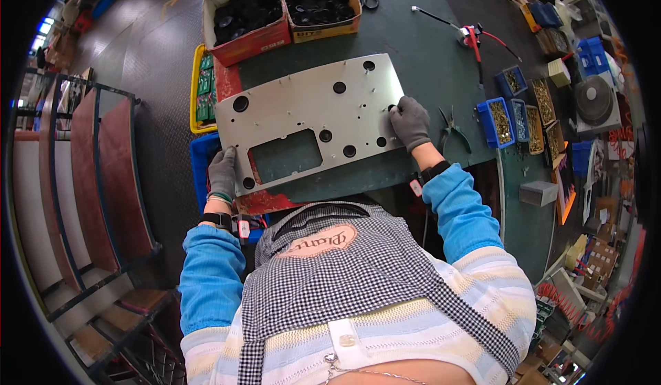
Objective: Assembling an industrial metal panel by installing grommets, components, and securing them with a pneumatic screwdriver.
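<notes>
A silvery metal panel [292, 106] lies tilted across the green worktable, its right end farther away than its left. It has a large rectangular cutout, short upright studs and several black round pieces, one of them a black disc [240, 103] near the upper left corner. My gloved left hand [222, 172] is closed on the panel's left edge, near the lower corner. At the opposite end my gloved right hand [411, 122] grips the right edge, thumb beside another black round piece. The fingers under the panel are hidden.
Beyond the panel stand a red box [248, 48] and a smaller carton [325, 33], both full of black round parts. Pliers [454, 132] lie right of my right hand. Blue bins [496, 122] of small fasteners line the right side. A yellow tray [195, 89] holds green circuit boards.
</notes>
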### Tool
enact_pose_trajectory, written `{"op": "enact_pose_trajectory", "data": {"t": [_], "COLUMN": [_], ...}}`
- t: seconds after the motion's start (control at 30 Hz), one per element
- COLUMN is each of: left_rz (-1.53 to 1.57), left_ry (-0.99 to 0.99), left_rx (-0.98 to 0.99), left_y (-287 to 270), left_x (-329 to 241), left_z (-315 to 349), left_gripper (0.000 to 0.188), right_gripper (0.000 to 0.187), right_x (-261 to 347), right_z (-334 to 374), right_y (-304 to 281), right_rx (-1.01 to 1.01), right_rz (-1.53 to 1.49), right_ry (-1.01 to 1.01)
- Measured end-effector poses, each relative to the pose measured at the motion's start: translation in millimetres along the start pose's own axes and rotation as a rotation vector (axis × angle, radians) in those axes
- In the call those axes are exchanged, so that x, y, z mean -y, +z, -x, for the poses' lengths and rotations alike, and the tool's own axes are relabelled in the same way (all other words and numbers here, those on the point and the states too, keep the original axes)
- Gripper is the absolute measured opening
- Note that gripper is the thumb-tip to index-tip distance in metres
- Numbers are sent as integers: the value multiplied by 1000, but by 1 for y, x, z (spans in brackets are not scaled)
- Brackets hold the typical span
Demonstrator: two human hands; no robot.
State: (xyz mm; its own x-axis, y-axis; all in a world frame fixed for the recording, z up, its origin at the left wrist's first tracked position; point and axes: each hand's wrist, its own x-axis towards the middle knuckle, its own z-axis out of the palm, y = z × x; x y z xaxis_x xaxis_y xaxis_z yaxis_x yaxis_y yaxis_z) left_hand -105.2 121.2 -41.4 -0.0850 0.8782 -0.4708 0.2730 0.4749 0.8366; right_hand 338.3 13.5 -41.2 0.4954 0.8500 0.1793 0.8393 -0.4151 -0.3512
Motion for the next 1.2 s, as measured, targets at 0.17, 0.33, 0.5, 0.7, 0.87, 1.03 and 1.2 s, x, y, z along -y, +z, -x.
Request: {"op": "enact_pose_trajectory", "data": {"t": [0.17, 0.33, 0.5, 0.7, 0.87, 1.03, 1.2], "left_rz": [0, 18, 11, 2, 35, 36, -46], "left_ry": [-30, -20, -26, -36, -33, -6, -45], "left_rx": [-27, -22, -34, -67, -40, -41, -24], "left_y": [1, 0, 0, 3, 3, 3, 1], "left_x": [0, 3, 5, 3, 4, 1, -2], "left_z": [1, -4, -4, -3, 0, -2, 5], "left_gripper": [36, 36, 36, 36, 35, 34, 38], "right_gripper": [20, 33, 33, 43, 36, 31, 33], "right_x": [-4, -31, -40, -32, 7, 41, 89], "right_z": [-10, -45, -77, -101, -123, -132, -86], "right_y": [-14, -38, -36, -32, -30, -32, 0], "right_rx": [175, 439, 771, 884, 1114, 1056, 362], "right_rz": [-66, -111, -374, -139, 203, 441, -172], "right_ry": [-67, -436, -184, -158, 13, -288, -424]}}
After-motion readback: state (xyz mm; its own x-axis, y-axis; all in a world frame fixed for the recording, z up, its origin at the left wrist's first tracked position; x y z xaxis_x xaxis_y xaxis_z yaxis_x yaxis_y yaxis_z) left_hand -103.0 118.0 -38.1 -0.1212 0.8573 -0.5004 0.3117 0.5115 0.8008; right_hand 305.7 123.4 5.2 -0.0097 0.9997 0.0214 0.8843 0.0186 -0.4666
